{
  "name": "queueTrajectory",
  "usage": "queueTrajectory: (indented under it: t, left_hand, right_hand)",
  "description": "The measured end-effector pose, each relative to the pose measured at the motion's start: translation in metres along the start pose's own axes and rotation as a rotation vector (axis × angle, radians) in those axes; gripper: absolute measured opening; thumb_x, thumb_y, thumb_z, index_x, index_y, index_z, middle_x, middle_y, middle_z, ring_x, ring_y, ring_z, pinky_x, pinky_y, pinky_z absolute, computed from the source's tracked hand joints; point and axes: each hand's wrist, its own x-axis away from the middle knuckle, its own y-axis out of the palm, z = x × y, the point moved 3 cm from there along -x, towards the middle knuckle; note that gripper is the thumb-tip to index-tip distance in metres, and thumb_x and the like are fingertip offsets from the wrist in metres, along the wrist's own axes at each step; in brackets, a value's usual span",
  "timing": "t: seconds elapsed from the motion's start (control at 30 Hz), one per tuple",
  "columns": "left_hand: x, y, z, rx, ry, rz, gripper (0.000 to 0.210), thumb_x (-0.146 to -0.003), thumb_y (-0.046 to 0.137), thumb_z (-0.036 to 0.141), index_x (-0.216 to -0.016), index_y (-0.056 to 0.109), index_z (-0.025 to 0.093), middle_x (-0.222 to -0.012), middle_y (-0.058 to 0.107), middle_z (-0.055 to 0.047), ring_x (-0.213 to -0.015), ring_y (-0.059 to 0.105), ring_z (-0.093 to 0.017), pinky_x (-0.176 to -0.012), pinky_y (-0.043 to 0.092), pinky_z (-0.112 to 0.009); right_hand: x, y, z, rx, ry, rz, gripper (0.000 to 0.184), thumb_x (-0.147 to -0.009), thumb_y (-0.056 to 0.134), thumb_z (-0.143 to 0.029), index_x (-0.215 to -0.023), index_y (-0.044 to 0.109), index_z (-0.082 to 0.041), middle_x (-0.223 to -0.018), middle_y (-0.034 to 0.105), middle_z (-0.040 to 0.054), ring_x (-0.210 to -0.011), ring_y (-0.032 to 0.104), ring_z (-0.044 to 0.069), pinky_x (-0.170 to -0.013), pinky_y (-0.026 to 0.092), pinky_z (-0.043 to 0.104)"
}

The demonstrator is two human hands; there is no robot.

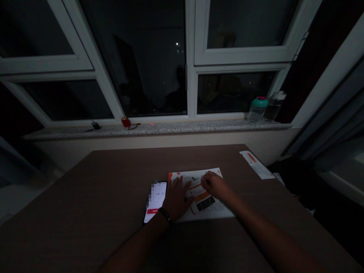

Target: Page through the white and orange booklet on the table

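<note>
A white printed booklet or sheet point(223, 212) with orange blocks and small pictures lies on the brown table point(96, 193). My left hand point(176, 198), with a dark band at the wrist, rests flat on its left part, fingers spread. Over the upper right part of the print, my right hand point(214, 184) is closed with the fingers pressed together. Whatever is in those fingers, if anything, is too dark to make out. Beside my left hand lies a phone point(156, 201) with a lit screen showing digits and a red button.
A white and orange paper strip point(257, 165) lies near the table's right edge. On the speckled windowsill point(176, 128) stand a teal-lidded bottle point(257, 110), a clear bottle point(274, 106) and a small red jar point(125, 121). Dark windows rise behind the sill.
</note>
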Motion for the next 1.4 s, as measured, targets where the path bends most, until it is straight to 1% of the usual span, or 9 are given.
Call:
queueTrajectory:
  t: [0.13,0.3,0.43,0.57,0.87,1.13,1.23,1.3,1.4]
  left_hand:
    - [-0.005,-0.001,-0.003,-0.027,0.016,0.013,0.045,-0.090,0.058,0.026,-0.135,0.053,0.023,-0.144,0.046,-0.010,-0.134,0.037,-0.032,-0.112,0.027,-0.054]
    - [-0.010,-0.003,0.000,-0.032,0.080,-0.023,0.042,-0.094,0.046,0.011,-0.131,0.055,0.028,-0.131,0.056,-0.007,-0.124,0.047,-0.026,-0.109,0.033,-0.049]
    - [-0.007,-0.003,0.000,-0.040,0.059,-0.041,0.039,-0.096,0.051,0.027,-0.135,0.052,0.023,-0.143,0.049,-0.010,-0.130,0.043,-0.030,-0.111,0.027,-0.054]
    - [-0.005,-0.002,0.000,-0.031,0.029,-0.050,0.049,-0.096,0.051,0.045,-0.137,0.050,0.019,-0.146,0.046,-0.013,-0.134,0.039,-0.033,-0.113,0.024,-0.056]
    - [-0.003,0.005,-0.002,0.009,0.008,-0.040,0.063,-0.090,0.056,0.057,-0.141,0.047,0.020,-0.151,0.040,-0.014,-0.137,0.035,-0.037,-0.113,0.023,-0.058]
    - [-0.004,0.006,-0.003,-0.014,0.001,-0.049,0.066,-0.088,0.059,0.057,-0.141,0.045,0.020,-0.150,0.040,-0.014,-0.138,0.034,-0.037,-0.113,0.021,-0.059]
    - [-0.006,0.002,-0.006,-0.051,0.005,-0.021,0.060,-0.090,0.059,0.051,-0.138,0.048,0.017,-0.146,0.045,-0.015,-0.139,0.032,-0.036,-0.114,0.018,-0.060]
    - [-0.008,-0.002,-0.008,-0.074,0.012,0.007,0.048,-0.092,0.060,0.040,-0.134,0.052,0.017,-0.147,0.045,-0.014,-0.139,0.033,-0.035,-0.115,0.017,-0.059]
    - [-0.010,-0.003,-0.006,-0.032,0.080,-0.021,0.034,-0.094,0.052,0.016,-0.127,0.057,0.020,-0.146,0.047,-0.010,-0.135,0.041,-0.027,-0.114,0.028,-0.048]
  right_hand:
    - [0.004,-0.002,0.010,-0.087,-0.023,-0.030,0.001,-0.082,0.066,-0.019,-0.083,0.066,-0.018,-0.084,0.059,0.0018,-0.075,0.056,0.015,-0.069,0.040,0.024]
    - [0.008,-0.002,0.006,-0.117,-0.045,-0.018,0.008,-0.084,0.065,-0.021,-0.077,0.062,-0.018,-0.080,0.058,-0.0001,-0.073,0.054,0.013,-0.066,0.037,0.022]
    - [0.006,-0.001,-0.004,-0.089,-0.012,0.000,0.010,-0.083,0.065,-0.022,-0.075,0.061,-0.019,-0.080,0.058,-0.0007,-0.072,0.054,0.013,-0.064,0.033,0.022]
    - [0.004,0.000,-0.007,-0.067,0.059,-0.006,0.014,-0.080,0.067,-0.023,-0.071,0.058,-0.018,-0.074,0.059,-0.0013,-0.068,0.053,0.013,-0.060,0.031,0.022]
    - [0.014,0.002,0.015,-0.111,0.209,-0.121,0.016,-0.075,0.070,-0.023,-0.066,0.058,-0.018,-0.065,0.059,-0.0020,-0.060,0.051,0.012,-0.054,0.029,0.022]
    - [0.024,-0.003,0.025,-0.252,0.209,-0.209,0.019,-0.071,0.073,-0.023,-0.062,0.057,-0.017,-0.058,0.055,-0.0046,-0.055,0.048,0.010,-0.050,0.028,0.020]
    - [0.019,0.001,0.019,-0.237,0.202,-0.165,0.021,-0.072,0.072,-0.024,-0.061,0.055,-0.017,-0.057,0.052,-0.0053,-0.054,0.046,0.010,-0.050,0.027,0.020]
    - [0.014,0.003,0.011,-0.207,0.168,-0.121,0.021,-0.072,0.072,-0.024,-0.061,0.055,-0.017,-0.059,0.054,-0.0047,-0.056,0.047,0.010,-0.051,0.028,0.020]
    - [0.005,0.006,-0.002,-0.136,0.132,-0.059,0.022,-0.075,0.070,-0.026,-0.061,0.056,-0.017,-0.062,0.055,-0.0034,-0.059,0.048,0.010,-0.053,0.027,0.022]
